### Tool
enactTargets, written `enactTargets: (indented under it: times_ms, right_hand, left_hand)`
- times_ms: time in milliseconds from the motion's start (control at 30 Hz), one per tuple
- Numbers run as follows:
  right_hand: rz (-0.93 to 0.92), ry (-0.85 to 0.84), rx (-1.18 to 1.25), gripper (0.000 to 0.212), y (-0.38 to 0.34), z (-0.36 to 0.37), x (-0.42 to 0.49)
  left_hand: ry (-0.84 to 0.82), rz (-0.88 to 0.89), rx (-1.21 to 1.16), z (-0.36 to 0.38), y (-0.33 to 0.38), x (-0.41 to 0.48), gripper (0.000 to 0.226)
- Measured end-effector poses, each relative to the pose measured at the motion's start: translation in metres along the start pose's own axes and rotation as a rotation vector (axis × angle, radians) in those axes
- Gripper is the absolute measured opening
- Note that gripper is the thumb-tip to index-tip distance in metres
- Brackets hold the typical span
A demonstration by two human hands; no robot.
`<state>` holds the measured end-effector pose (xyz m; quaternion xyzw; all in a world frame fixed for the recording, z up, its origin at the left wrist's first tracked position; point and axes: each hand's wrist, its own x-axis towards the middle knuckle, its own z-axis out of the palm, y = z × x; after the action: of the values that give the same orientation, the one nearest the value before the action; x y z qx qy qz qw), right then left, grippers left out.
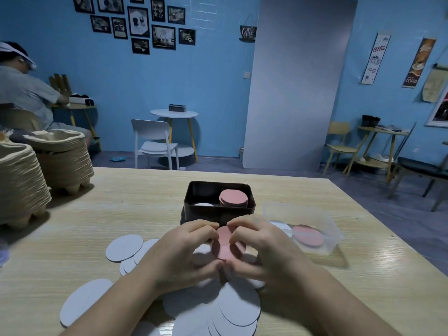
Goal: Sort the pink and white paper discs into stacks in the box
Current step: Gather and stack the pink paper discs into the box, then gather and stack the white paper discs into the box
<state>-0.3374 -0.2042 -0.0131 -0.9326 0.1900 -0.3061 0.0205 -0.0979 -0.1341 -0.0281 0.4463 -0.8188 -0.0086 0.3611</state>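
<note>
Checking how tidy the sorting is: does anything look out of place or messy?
The black box looks orderly: pink stack right, white disc left. But loose white discs lie fanned, overlapping, on the table around the left hand and right hand, which pinch a pink disc; a second pink disc sits in the clear tub.

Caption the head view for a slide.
Left hand and right hand grip pink discs over scattered white discs, near the dark box holding a pink stack.
</note>
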Motion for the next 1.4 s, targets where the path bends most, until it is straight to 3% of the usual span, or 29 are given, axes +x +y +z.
enactTargets:
  times_ms: [200, 333, 467, 733, 1000, 1133, 1267, 1400]
  right_hand:
    - [0.071, 0.091, 0.008, 0.029, 0.017, -0.027, 0.023]
    - [0.200, 0.076, -0.050, 0.032, 0.036, -0.037, 0.050]
    - [0.333, -0.010, -0.073, 0.039, 0.052, -0.032, 0.076]
    - [0.454, -0.240, -0.216, 0.025, 0.071, -0.022, 0.102]
    - [0.444, -0.276, -0.244, 0.021, 0.076, -0.017, 0.103]
    - [0.415, -0.186, -0.224, 0.022, 0.062, -0.020, 0.104]
    - [0.242, -0.029, -0.097, 0.014, 0.019, -0.013, 0.104]
    - [-0.022, -0.108, 0.017, 0.012, -0.025, 0.017, 0.098]
  left_hand:
    - [0.117, -0.030, -0.011, -0.021, 0.009, 0.019, 0.029]
    - [0.087, -0.075, 0.033, -0.033, -0.001, 0.024, 0.031]
    - [0.035, -0.032, 0.165, -0.049, -0.022, 0.013, 0.024]
    - [0.053, -0.121, 0.226, -0.085, -0.080, -0.025, 0.025]
    - [-0.035, -0.264, 0.123, -0.089, -0.098, -0.062, 0.021]
    - [-0.107, -0.305, 0.099, -0.095, -0.098, -0.069, 0.021]
    - [-0.192, -0.365, 0.096, -0.101, -0.099, -0.072, 0.031]
    - [-0.311, -0.440, 0.087, -0.107, -0.101, -0.075, 0.056]
